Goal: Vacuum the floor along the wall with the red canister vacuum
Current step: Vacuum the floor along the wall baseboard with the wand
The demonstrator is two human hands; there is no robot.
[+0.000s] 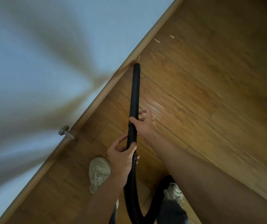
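Black wand (134,94), long axis up-frame, tip at wooden baseboard (105,92)

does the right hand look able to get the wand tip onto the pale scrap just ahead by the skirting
Probably yes: the right hand grips the black wand, whose tip sits just short of the nearest pale scrap by the skirting board, with only bare floor between.

The black wand (135,89) leans tilted, its round nozzle tip down on the wooden floor (210,94), just beside the skirting board (107,91) at the foot of the pale wall (48,46). At its near end a black ribbed hose (129,191) joins it and curves down out of view. The right hand (144,122) grips the wand partway along. The left hand (121,156) grips its cuff end, where the hose begins.
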